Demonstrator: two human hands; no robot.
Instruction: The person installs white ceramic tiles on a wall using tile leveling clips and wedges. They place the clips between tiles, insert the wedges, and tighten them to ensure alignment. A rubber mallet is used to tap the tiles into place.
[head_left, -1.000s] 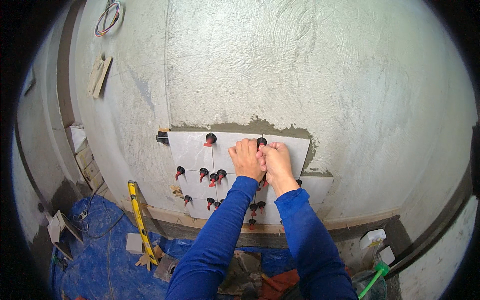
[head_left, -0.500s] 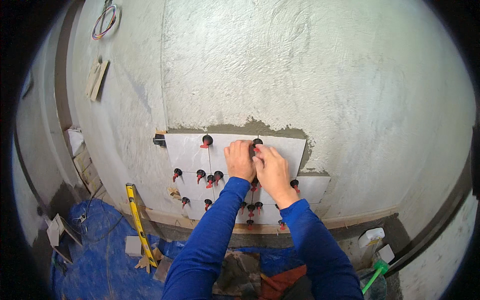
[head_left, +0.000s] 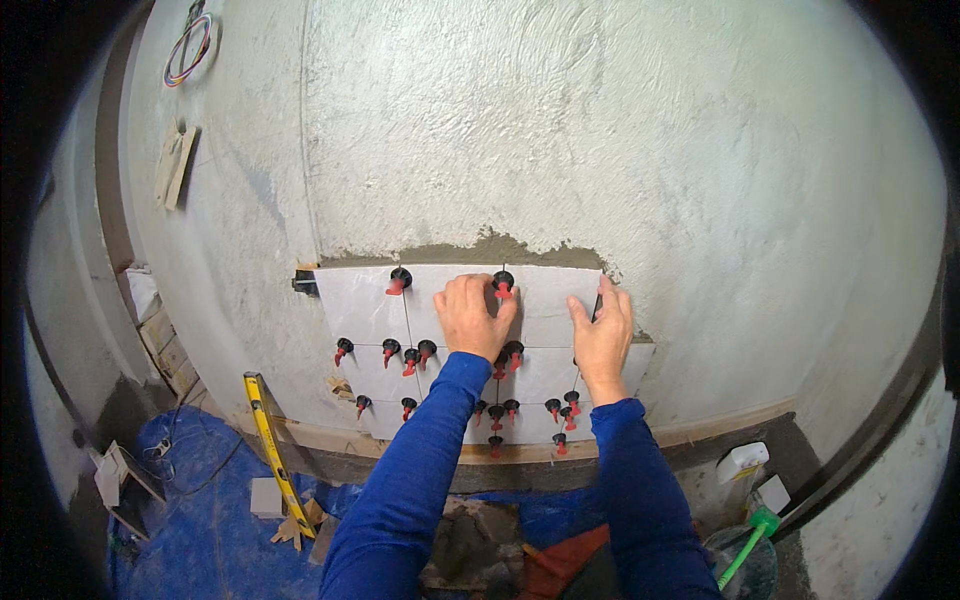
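Here, your two bare hands stand apart on a tiled patch of wall: your left hand (head_left: pixel 472 315), fingers loosely curved, rests against the upper middle tile (head_left: pixel 422 310), while your right hand (head_left: pixel 604 345), thumb and fingers spread, straddles the right edge of the upper right tile (head_left: pixel 548 312). Whether those fingers pinch the edge cannot be told. A black-and-red clip (head_left: pixel 503 283) sits on the joint between your hands, just beside your left fingers; a second clip (head_left: pixel 399 281) marks the joint left of that hand, with the upper left tile (head_left: pixel 358 310) beyond it. Below your hands, more clips (head_left: pixel 512 356) dot the joints of the lower tiles (head_left: pixel 542 372), partly covered by your blue left sleeve (head_left: pixel 415 480). Just above your hands, a ragged band of grey mortar (head_left: pixel 490 248) borders the tiles, with rough plaster (head_left: pixel 600 130) rising over it. Well below your left hand and to its left, a yellow spirit level (head_left: pixel 277 450) slants near a blue tarp (head_left: pixel 190 510). Down to the right of your right hand, a green handle (head_left: pixel 745 553) tilts upward. Farthest off, high to the left of your left hand, hangs a coil of coloured wires (head_left: pixel 172 62).
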